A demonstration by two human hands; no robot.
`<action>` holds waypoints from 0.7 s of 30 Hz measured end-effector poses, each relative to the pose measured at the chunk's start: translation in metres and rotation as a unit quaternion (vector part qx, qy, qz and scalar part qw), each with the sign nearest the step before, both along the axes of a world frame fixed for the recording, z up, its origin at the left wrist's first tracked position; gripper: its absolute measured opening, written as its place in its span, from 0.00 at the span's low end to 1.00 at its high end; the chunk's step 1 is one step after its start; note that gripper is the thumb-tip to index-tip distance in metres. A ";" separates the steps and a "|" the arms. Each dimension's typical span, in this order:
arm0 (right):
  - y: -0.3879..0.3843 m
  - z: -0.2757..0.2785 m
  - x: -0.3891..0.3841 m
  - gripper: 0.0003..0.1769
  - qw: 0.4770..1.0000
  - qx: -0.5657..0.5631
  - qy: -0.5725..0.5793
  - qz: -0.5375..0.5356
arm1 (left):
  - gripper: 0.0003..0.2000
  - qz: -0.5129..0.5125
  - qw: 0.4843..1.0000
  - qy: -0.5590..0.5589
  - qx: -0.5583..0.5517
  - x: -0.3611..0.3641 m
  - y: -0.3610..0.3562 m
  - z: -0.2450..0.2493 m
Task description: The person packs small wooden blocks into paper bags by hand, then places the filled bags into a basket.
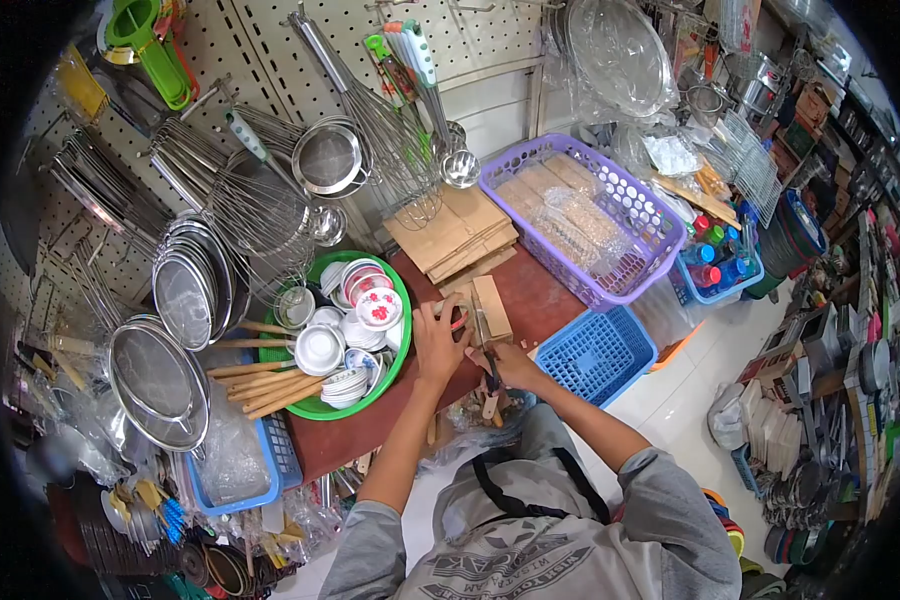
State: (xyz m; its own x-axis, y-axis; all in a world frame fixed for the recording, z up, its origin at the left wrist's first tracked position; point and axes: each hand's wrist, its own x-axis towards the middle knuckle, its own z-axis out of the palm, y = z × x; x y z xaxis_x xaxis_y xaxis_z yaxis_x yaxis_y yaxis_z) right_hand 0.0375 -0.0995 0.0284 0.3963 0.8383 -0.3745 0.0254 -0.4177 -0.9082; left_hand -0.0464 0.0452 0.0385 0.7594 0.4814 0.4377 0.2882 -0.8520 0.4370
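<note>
Scissors [480, 325] with long metal blades lie over a small brown cardboard piece [492, 308] on the red-brown table [370, 440]. My right hand [513, 366] is closed around the dark scissor handles near the table's front edge. On the left of the cardboard, my left hand [438, 338] is at its edge, fingers bent, with a small red and dark item [458, 324] by the fingertips. What the left fingers grip is too small to make out. A stack of brown cardboard [450, 235] lies just behind the hands.
Left of the hands, a green basin [315, 405] holds bowls and wooden-handled tools. A blue basket [595, 355] and a purple basket [580, 215] stand to the right. Strainers [160, 385] and whisks [375, 120] hang at the left and back.
</note>
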 end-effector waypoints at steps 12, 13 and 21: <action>-0.006 -0.005 0.000 0.33 0.999 -0.002 -0.039 -0.005 | 0.34 0.013 1.000 -0.005 0.009 -0.002 -0.003 -0.004; -0.006 -0.004 0.001 0.33 0.999 -0.003 -0.049 -0.004 | 0.35 0.019 1.000 -0.003 0.012 -0.003 -0.005 -0.006; -0.021 0.019 0.022 0.32 0.993 -0.037 0.013 0.108 | 0.36 0.081 0.996 -0.015 0.042 -0.005 -0.023 -0.021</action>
State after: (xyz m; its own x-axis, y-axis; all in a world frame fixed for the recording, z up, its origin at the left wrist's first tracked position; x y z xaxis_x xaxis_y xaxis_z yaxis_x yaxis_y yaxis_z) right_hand 0.0598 -0.1204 0.0475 0.1997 0.8725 -0.4460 0.0978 -0.4706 -0.8769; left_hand -0.0513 0.0218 0.0175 0.6602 0.5578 0.5031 0.4126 -0.8290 0.3776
